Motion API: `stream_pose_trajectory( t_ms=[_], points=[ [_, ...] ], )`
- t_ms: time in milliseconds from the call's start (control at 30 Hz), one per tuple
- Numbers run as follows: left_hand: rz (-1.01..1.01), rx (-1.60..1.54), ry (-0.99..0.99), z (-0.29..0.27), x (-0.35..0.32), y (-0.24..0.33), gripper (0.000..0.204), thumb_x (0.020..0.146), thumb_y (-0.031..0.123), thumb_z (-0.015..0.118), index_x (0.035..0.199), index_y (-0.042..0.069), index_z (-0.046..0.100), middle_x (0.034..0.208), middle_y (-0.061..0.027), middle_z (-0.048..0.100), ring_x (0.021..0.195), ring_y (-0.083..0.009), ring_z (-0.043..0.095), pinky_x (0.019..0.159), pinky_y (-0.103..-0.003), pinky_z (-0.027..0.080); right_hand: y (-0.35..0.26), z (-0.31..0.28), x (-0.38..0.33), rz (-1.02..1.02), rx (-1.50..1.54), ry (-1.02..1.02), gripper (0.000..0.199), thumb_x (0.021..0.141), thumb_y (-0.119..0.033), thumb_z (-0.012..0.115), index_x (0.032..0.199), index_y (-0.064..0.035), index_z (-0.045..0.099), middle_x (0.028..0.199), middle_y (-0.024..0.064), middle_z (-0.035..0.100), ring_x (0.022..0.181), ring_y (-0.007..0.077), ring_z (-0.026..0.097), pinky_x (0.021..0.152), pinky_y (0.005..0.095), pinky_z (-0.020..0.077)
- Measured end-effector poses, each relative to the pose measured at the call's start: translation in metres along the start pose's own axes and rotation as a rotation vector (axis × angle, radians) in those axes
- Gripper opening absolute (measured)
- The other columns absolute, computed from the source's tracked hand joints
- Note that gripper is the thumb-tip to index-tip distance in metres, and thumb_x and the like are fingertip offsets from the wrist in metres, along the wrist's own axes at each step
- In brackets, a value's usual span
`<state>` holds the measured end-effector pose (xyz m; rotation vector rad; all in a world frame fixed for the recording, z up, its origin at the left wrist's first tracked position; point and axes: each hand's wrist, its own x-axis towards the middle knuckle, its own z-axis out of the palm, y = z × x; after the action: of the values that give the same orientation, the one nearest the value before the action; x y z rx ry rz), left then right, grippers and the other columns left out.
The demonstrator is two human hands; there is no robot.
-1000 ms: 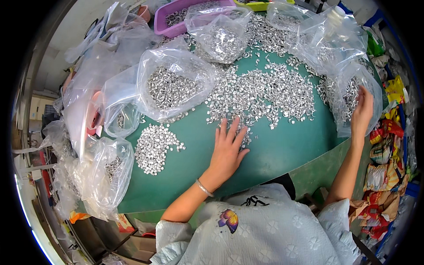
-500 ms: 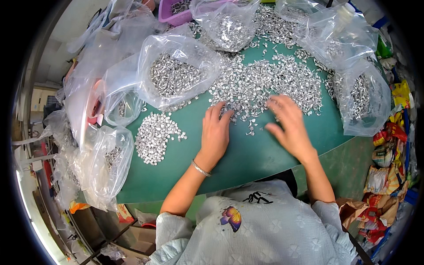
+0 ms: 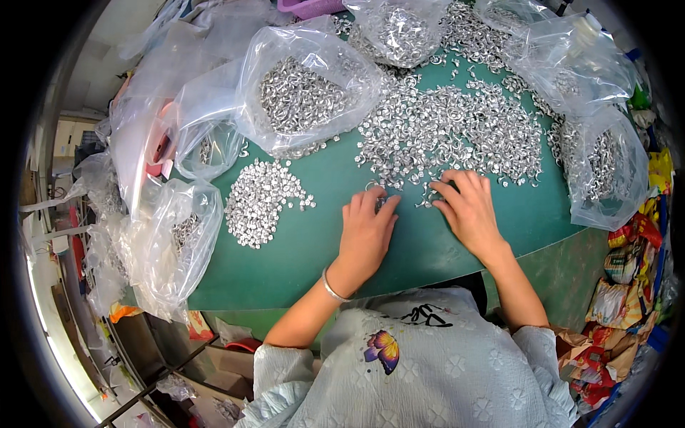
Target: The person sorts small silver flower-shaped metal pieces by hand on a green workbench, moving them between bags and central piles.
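The left hand (image 3: 365,232) has a narrow grip: its fingers are curled with the thumb near the forefinger. Some metal shows between them, but I cannot tell whether it is pinched or only touched. The right hand (image 3: 472,217) also has a narrow grip, half curled and palm down. A few pieces (image 3: 427,198) lie on the desk (image 3: 435,260) at its thumb and fingertips; whether any are held I cannot tell. The two hands are apart, side by side.

Taking the gap between the hands as the clock's centre, the main heap (image 3: 449,128) of small curved metal pieces spreads from 12 to 1 o'clock, its near edge just beyond the fingertips. At 9 o'clock, well apart from the heap, lies a smaller pile (image 3: 258,207) of pieces. Between 10 and 11 stands a clear bag (image 3: 251,82), open and filled with pieces; another filled bag (image 3: 354,28) is near 12, with a purple tub (image 3: 317,7) at 11, cut off by the upper edge. Between 2 and 3, a third bag (image 3: 631,153) of pieces lies near the desk's edge. Farther out, at 4 o'clock, bright packets (image 3: 612,296) lie beyond the desk.
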<state>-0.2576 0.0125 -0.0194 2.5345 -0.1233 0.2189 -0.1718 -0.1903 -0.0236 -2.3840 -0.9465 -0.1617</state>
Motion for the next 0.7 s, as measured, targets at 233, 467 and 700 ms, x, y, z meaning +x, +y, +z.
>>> stream_pose_trajectory(
  t_ms=[233, 467, 700],
  points=[
    [-0.096, -0.002, 0.131, -0.005, -0.002, -0.016, 0.032, 0.08, -0.004, 0.064, 0.111, 0.004, 0.063, 0.111, -0.0117, 0.054, 0.094, -0.0286, 0.053, 0.082, -0.039, 0.042, 0.0, -0.011, -0.014, 0.068, 0.091, 0.086, 0.02, 0.076, -0.001, 0.07, 0.095, -0.0023, 0.065, 0.095, 0.0083, 0.059, 0.086, 0.0281, 0.056, 0.075, 0.0376, 0.0442],
    [0.066, 0.012, 0.04, 0.027, 0.014, 0.01, 0.021, 0.081, 0.006, 0.067, 0.102, 0.006, 0.062, 0.1, -0.0092, 0.055, 0.094, -0.0282, 0.053, 0.079, -0.038, 0.039, -0.01, -0.004, -0.025, 0.102, 0.136, -0.045, 0.02, 0.076, -0.001, 0.071, 0.095, -0.0006, 0.065, 0.098, 0.0101, 0.058, 0.088, 0.0296, 0.056, 0.077, 0.0376, 0.0451],
    [-0.071, 0.06, 0.153, 0.013, 0.016, -0.002, 0.022, 0.08, 0.003, 0.067, 0.102, 0.006, 0.061, 0.105, -0.01, 0.053, 0.094, -0.0289, 0.051, 0.078, -0.039, 0.038, -0.012, 0.003, -0.008, 0.172, 0.081, 0.136, 0.026, 0.078, -0.004, 0.07, 0.104, -0.0007, 0.064, 0.108, 0.0124, 0.057, 0.096, 0.0315, 0.053, 0.082, 0.0379, 0.0448]
  ],
)
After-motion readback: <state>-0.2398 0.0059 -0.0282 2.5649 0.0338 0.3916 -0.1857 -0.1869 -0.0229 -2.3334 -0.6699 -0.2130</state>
